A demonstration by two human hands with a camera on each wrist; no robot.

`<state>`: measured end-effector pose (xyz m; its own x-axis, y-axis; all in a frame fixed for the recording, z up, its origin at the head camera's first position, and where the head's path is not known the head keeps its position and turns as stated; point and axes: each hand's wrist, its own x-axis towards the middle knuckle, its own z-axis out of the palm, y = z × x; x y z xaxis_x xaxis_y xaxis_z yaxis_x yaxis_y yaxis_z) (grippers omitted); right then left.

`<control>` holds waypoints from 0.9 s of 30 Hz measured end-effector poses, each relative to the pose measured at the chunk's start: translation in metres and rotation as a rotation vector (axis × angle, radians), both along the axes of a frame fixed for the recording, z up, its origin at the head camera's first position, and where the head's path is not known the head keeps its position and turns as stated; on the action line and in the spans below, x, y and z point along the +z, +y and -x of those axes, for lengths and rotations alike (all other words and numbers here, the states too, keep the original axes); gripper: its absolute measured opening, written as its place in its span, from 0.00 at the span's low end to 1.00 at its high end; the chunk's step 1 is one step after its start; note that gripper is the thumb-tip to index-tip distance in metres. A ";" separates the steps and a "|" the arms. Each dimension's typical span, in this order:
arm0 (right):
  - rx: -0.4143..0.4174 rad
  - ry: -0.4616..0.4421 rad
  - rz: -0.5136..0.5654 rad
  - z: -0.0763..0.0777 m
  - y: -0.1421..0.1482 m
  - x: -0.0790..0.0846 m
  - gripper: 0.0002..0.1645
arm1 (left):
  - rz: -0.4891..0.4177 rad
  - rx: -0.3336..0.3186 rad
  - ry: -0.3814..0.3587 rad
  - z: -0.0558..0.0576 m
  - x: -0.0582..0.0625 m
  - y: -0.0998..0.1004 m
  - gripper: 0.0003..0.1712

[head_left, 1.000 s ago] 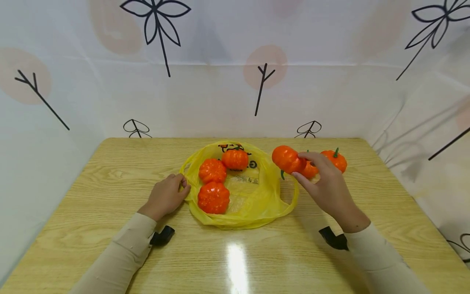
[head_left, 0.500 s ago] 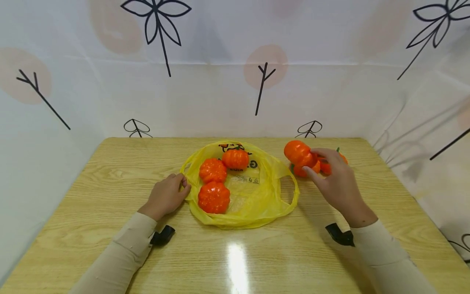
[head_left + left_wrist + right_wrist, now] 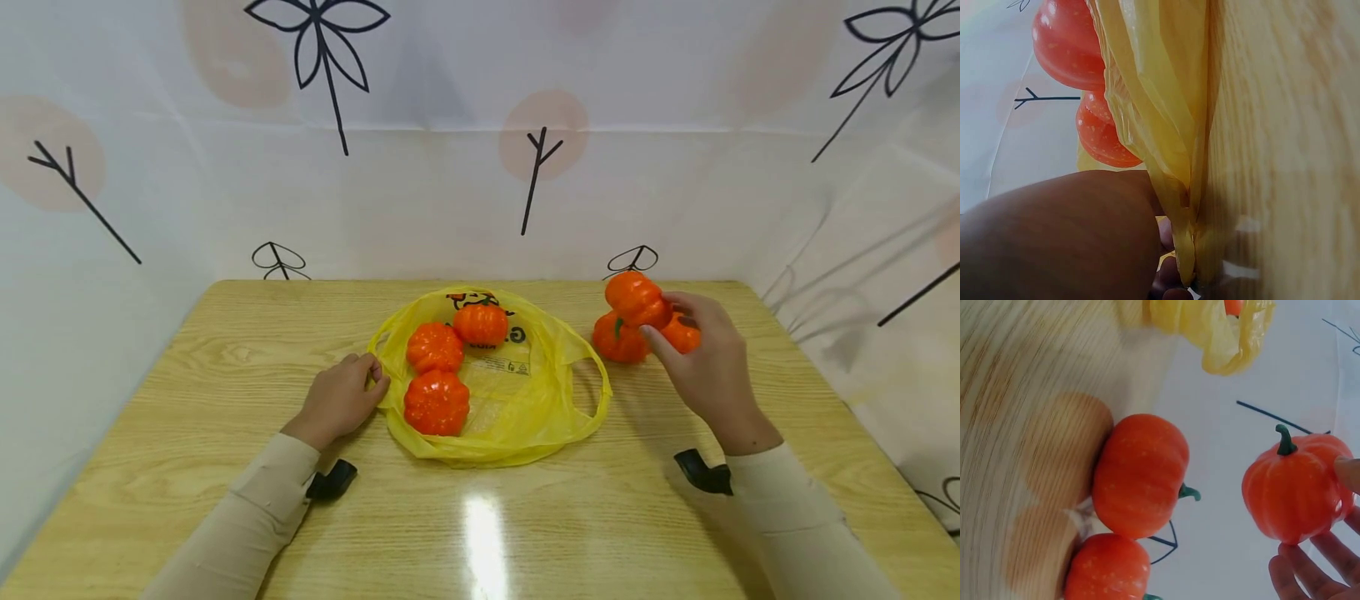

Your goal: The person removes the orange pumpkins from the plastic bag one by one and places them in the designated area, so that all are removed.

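A small orange pumpkin with a green stem [image 3: 1297, 484] is held up off the table by my right hand [image 3: 708, 358], thumb on one side and fingers on the other. Below and behind it, two more pumpkins rest on the table, one to the left [image 3: 621, 340] and one partly hidden by the hand [image 3: 682, 335]. A yellow plastic bag [image 3: 502, 433] lies spread open at the middle, with three pumpkins [image 3: 437, 404] along its left and back inside. My left hand [image 3: 337, 402] pinches the bag's left edge by its handle; its fingertips are partly covered in the left wrist view.
The bag's right handle loop [image 3: 600, 392] lies on the wooden table [image 3: 225, 358], left of the loose pumpkins. A patterned white cloth [image 3: 442, 200] hangs behind the table and along the sides. Black wrist mounts [image 3: 705, 473] sit under both forearms.
My right hand has moved right and slightly farther back with its pumpkin, away from the bag and over the two loose pumpkins. The left hand and the bag have stayed put.
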<state>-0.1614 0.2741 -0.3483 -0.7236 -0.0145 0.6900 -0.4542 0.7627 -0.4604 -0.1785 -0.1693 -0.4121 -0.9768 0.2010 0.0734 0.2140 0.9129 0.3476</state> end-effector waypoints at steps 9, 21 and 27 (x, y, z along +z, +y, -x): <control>-0.015 -0.016 0.032 0.001 0.004 0.000 0.29 | 0.000 -0.002 0.006 0.000 0.000 0.000 0.08; -0.033 -0.032 0.046 0.002 0.006 0.000 0.29 | -0.006 -0.005 0.002 0.001 -0.002 -0.001 0.09; -0.041 -0.027 0.044 0.002 0.007 0.001 0.29 | -0.009 -0.010 0.007 0.001 -0.002 -0.001 0.09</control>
<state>-0.1637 0.2816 -0.3476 -0.7415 0.0452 0.6694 -0.4102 0.7590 -0.5056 -0.1796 -0.1702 -0.4142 -0.9743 0.2098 0.0824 0.2254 0.9076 0.3541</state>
